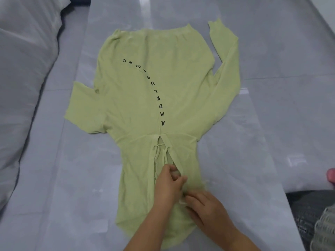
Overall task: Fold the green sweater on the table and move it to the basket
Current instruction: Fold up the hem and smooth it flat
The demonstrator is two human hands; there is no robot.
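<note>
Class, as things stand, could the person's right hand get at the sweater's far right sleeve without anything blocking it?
Probably yes: nothing lies between the right hand and the sleeve; only flat sweater and bare table.

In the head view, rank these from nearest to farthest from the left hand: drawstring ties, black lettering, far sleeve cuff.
1. drawstring ties, just beyond the left hand.
2. black lettering, mid-sweater.
3. far sleeve cuff, top right.

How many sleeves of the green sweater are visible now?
2. One sleeve lies on the right, bent, with its cuff pointing to the far end of the table. The other sleeve is on the left, and its end may be hidden.
</note>
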